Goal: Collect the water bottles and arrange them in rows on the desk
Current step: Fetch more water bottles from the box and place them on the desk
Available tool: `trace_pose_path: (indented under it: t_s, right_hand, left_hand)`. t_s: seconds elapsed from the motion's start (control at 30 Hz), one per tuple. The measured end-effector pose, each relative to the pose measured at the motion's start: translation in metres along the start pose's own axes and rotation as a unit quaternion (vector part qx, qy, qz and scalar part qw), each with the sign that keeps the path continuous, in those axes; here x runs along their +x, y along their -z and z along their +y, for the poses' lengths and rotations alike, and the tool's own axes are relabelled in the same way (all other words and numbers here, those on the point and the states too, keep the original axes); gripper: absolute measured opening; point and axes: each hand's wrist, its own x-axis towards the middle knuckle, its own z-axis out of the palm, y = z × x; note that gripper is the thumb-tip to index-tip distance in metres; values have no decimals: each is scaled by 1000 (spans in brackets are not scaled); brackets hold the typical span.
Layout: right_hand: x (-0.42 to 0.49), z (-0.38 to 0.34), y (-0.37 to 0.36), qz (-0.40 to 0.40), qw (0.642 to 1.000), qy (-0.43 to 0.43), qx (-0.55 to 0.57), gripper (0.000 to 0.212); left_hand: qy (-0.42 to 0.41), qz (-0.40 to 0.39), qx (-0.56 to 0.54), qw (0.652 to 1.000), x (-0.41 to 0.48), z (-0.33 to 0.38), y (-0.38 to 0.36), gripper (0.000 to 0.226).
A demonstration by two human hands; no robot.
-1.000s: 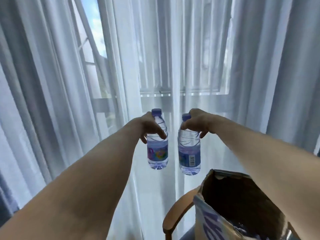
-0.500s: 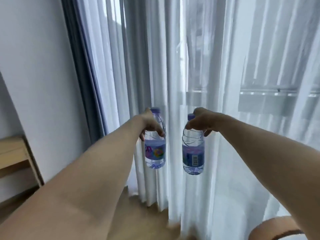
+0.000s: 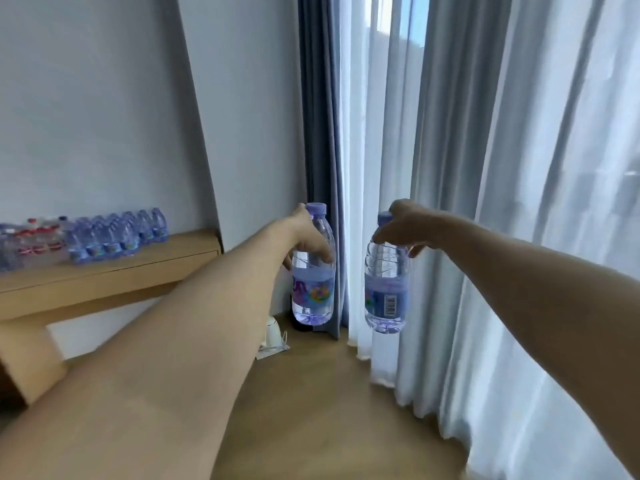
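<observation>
I see a wooden worktop (image 3: 145,265) against the white wall (image 3: 104,116) at far left. It carries rows of bottles (image 3: 114,237) packed side by side. A wood floor (image 3: 329,393) runs to the grey and sheer curtains (image 3: 485,202). My left hand (image 3: 306,237) grips the left bottle (image 3: 313,292) at its shoulder, and my right hand (image 3: 405,228) grips the right bottle (image 3: 386,296) at the neck. Both bottles are clear, purple-capped and labelled, hanging upright in mid-air, apart from each other and well away from the worktop. Bare wood shows along the worktop's front edge and right end.
</observation>
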Motion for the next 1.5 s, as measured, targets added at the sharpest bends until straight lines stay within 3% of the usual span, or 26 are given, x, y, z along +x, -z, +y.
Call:
trace_pose_path:
  t_s: [0.23,0.43,0.57,0.73,0.93,1.5]
  right_hand:
    - [104,-70,-72,-66,994,87,1,15]
    - [204,-123,-120,-107,983,151,-8,25]
    - [265,-159,-148,-128,973,192,-5,22]
    - [327,-200,-194,-157,961,229,4,25]
    - [391,-262,-258,-196,944,266,9,25]
    - [593,-462,-418,-205,945,254,24,26]
  left_hand:
    - [83,56,-7,995,69,-81,54,90]
    - [144,107,-44,983,143,-127,92,71]
    - [179,131,-40,974,187,-155,119,81]
    - [212,148,-29,966,232,-198,149,72]
    - [251,171,-60,951,286,-264,196,77]
    - [268,179,-26,946,488,-446,368,84]
